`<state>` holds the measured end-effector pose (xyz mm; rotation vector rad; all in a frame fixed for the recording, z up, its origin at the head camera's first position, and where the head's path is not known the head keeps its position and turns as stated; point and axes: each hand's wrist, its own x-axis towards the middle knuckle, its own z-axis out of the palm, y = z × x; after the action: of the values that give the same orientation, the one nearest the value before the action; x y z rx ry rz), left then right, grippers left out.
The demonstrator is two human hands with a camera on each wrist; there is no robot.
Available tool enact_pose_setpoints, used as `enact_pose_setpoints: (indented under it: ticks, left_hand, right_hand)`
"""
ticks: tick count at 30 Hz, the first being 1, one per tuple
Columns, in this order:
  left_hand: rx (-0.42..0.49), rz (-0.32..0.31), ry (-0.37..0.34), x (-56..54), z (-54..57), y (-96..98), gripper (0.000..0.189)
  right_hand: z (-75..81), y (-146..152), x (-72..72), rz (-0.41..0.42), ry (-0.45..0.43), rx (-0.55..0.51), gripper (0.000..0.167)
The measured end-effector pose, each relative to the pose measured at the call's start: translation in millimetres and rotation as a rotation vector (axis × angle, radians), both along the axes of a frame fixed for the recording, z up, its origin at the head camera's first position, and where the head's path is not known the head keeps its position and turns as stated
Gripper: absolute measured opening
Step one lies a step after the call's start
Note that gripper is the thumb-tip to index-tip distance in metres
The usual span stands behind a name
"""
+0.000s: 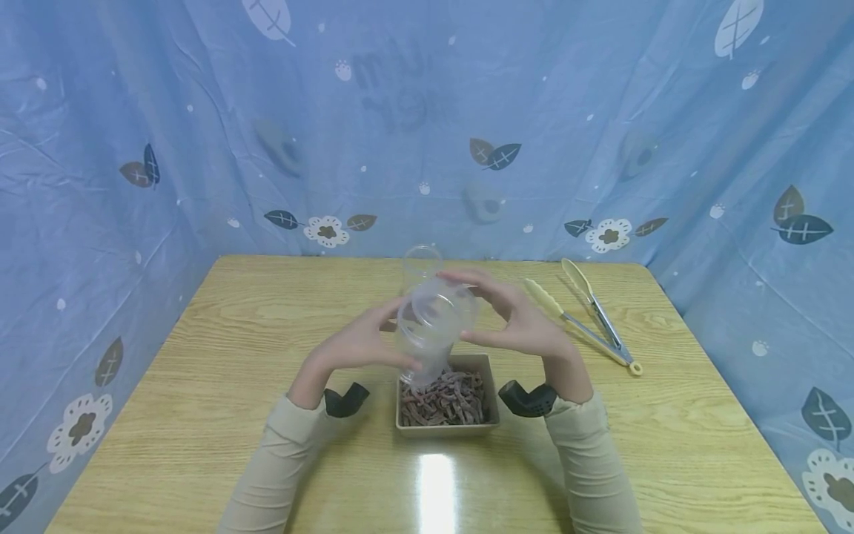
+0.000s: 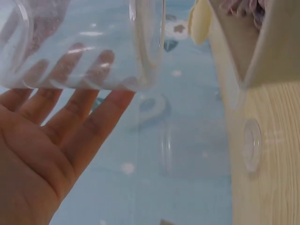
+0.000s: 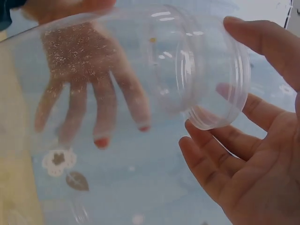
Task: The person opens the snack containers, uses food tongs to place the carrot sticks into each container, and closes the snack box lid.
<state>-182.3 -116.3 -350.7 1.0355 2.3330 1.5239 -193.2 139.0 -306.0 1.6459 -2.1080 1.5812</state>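
Note:
A clear plastic jar (image 1: 427, 330) is held tilted in the air above a beige rectangular tub (image 1: 447, 431). My left hand (image 1: 356, 345) grips the jar's body, its fingers showing through the plastic in the right wrist view. At the jar's upper end, my right hand (image 1: 520, 319) holds a clear round lid (image 3: 241, 77) between thumb and fingers. Whether the lid is fully seated on the jar, I cannot tell. Dusty brown-purple strips (image 1: 447, 404) fill the tub; what they are is unclear.
Behind the jar, a second clear container (image 1: 422, 256) stands on the wooden table (image 1: 253, 319). Metal tongs (image 1: 603, 319) with cream tips lie spread at the right. A blue patterned curtain (image 1: 427, 148) encloses the back and sides.

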Motion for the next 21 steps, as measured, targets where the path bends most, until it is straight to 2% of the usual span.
enact_pose_setpoints:
  ticks: [7,11,16,21]
  left_hand:
    - [0.024,0.109,-0.02,-8.4,-2.4,-12.7,0.087]
    - [0.029,0.163,-0.023,-14.8,-5.0,-18.3,0.086]
    - [0.036,0.214,-0.028,-19.3,-7.6,-24.7,0.083]
    - [0.053,0.231,-0.009,-22.5,-10.8,-29.0,0.083]
  right_hand:
    - [16.6,5.9,7.6,-0.224,0.001,0.102,0.068]
    - [15.4,9.4,4.7,-0.293,-0.016,0.138,0.067]
    - [4.8,13.9,-6.3,-0.315,-0.042,0.161,0.068]
    - [-23.0,24.0,-29.2,-0.37,-0.046,0.234,0.071]
